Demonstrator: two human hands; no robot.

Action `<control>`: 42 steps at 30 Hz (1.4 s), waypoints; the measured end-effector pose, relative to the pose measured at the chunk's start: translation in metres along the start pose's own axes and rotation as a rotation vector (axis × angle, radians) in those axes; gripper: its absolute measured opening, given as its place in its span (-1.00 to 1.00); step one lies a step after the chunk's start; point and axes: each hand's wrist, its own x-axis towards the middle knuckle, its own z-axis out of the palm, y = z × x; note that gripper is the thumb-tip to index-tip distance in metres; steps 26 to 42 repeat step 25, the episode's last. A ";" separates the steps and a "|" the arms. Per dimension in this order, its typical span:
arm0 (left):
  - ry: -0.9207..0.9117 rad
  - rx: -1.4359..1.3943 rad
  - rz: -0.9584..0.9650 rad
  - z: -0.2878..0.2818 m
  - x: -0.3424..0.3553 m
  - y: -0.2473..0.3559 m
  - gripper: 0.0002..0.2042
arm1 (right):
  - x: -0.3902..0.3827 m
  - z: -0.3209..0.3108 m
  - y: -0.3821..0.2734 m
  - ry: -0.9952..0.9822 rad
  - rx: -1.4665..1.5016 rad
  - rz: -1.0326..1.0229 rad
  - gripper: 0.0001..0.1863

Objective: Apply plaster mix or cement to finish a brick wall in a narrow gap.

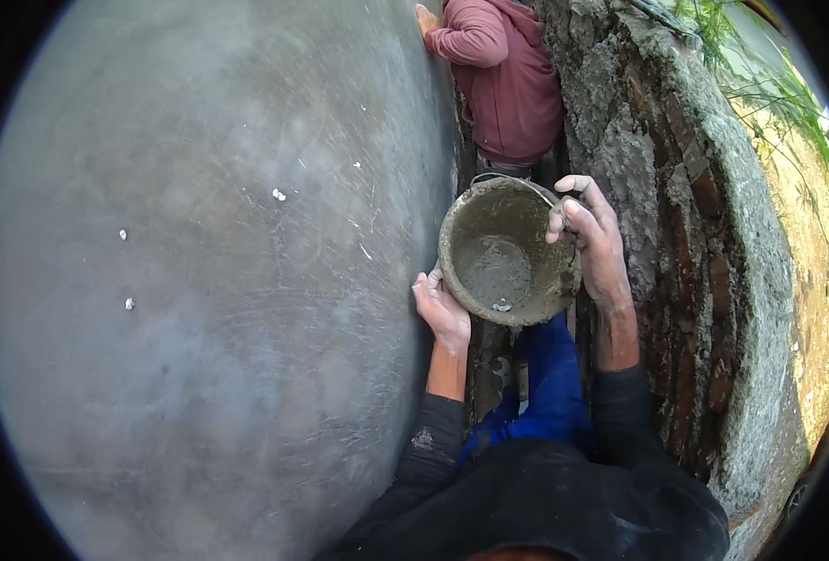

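Note:
A mortar-caked bucket (462, 280) is held up in front of my body, its mouth tilted towards me. Wet grey mortar coats its inside, with a small pale lump low on the inner wall. My left hand (445, 310) supports the bucket's lower left side, its fingers partly hidden behind the wall. At the right rim, my right hand (598, 238) grips by the thin wire handle, with thumb and fingers curled over the edge. Both hands are dusted with pale cement.
A smooth grey plastered surface (218, 374) fills the left side, with a few white crumbs on it. Rough brickwork with mortar (695, 243) runs close along my right. Ahead in the narrow gap is another person in a maroon hoodie (508, 84). Green foliage (760, 75) hangs at upper right.

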 end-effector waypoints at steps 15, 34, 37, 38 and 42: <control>0.033 1.177 -0.457 -0.282 -0.219 -0.038 -0.47 | -0.024 -0.010 0.190 -0.016 -0.682 0.223 -0.57; 0.925 1.208 0.180 -0.438 -0.482 -0.137 -0.81 | 0.001 -0.032 0.327 -0.439 -0.835 0.334 -0.66; 0.925 1.208 0.180 -0.438 -0.482 -0.137 -0.81 | 0.001 -0.032 0.327 -0.439 -0.835 0.334 -0.66; 0.925 1.208 0.180 -0.438 -0.482 -0.137 -0.81 | 0.001 -0.032 0.327 -0.439 -0.835 0.334 -0.66; 0.925 1.208 0.180 -0.438 -0.482 -0.137 -0.81 | 0.001 -0.032 0.327 -0.439 -0.835 0.334 -0.66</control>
